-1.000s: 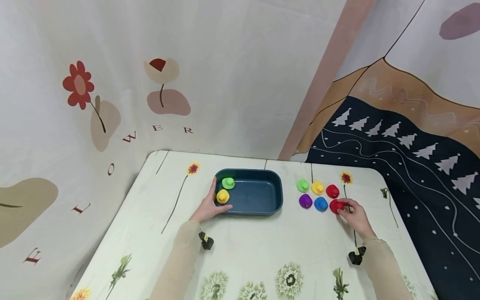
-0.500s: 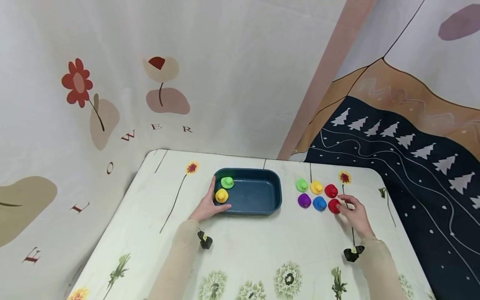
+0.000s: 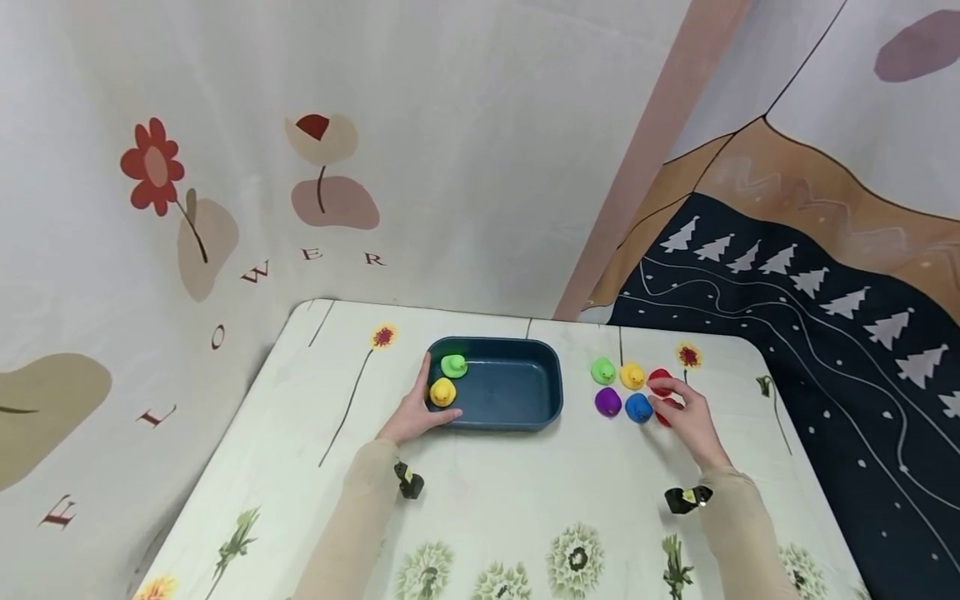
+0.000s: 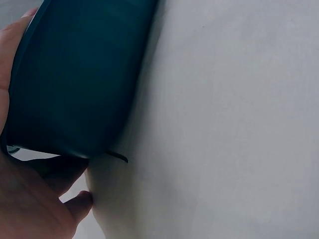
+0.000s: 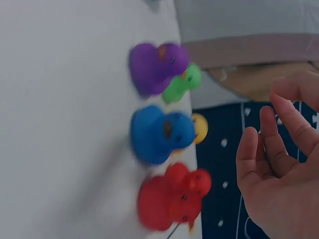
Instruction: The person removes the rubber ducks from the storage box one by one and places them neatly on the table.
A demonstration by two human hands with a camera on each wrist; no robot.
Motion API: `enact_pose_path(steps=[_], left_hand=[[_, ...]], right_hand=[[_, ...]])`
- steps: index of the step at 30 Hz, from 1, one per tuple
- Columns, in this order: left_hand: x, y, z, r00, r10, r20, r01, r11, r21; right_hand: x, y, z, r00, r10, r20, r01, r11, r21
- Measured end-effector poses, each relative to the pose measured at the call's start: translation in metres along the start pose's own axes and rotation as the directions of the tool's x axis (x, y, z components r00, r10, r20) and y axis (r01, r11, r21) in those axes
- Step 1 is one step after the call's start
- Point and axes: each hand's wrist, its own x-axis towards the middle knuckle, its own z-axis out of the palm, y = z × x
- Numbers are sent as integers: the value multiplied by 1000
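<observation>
My left hand (image 3: 408, 414) grips the left end of a dark blue rectangular tray (image 3: 498, 427), its thumb along the near rim. Inside that end sit a green rubber duck (image 3: 453, 367) and a yellow rubber duck (image 3: 442, 392). My right hand (image 3: 696, 423) is over the right side of a duck group, fingers bent and apart, holding nothing. Its fingertips come close to the blue duck (image 3: 638, 408) and partly cover two red ducks (image 5: 162, 204). In the right wrist view, the hand (image 5: 286, 167) is beside the ducks with a gap between.
Left of the blue duck is a purple duck (image 3: 608, 402). Behind them stand another green duck (image 3: 603, 371) and another yellow duck (image 3: 632, 376). A flower-print cloth covers the table (image 3: 525, 483), with a printed curtain (image 3: 465, 167) behind it.
My right hand has left the front red duck and shifted left toward the blue duck. My left hand stays on the tray, and the ducks keep their places.
</observation>
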Motion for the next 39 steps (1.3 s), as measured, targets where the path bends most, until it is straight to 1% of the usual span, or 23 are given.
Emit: enact_pose_path(steps=[3, 5, 10, 14, 16, 21, 23, 25, 34, 39], left_hand=[[0, 1, 0, 1000, 0, -8, 0, 1000, -3], [0, 1, 0, 1000, 1, -9, -1, 1000, -3], [1, 1, 0, 1000, -4, 3, 4, 1000, -3], [1, 1, 1, 1000, -5, 3, 5, 1000, -1], [0, 2, 1, 1000, -4, 2, 4, 1000, -1], [0, 3, 2, 1000, -5, 3, 5, 1000, 0], [0, 3, 2, 1000, -2, 2, 2, 1000, -1], [0, 2, 3, 1000, 2, 2, -2, 1000, -2], [1, 0, 2, 1000, 3, -8, -3, 1000, 7], [0, 0, 0, 1000, 0, -7, 0, 1000, 13]], right_hand=[[1, -8, 6, 999, -32, 13, 32, 999, 13], [1, -12, 10, 999, -36, 21, 36, 999, 14], [0, -19, 23, 998, -29, 61, 27, 999, 35], [0, -24, 36, 993, -21, 114, 13, 997, 70], [-4, -36, 42, 990, -11, 144, 2, 998, 59], [-2, -40, 58, 981, -1, 193, -13, 997, 71], [3, -33, 65, 978, -9, 208, -11, 995, 98], [3, -37, 71, 975, -19, 222, -6, 994, 111], [4, -50, 98, 977, -36, 211, -1, 985, 170], [3, -56, 116, 972, -49, 231, 3, 981, 195]])
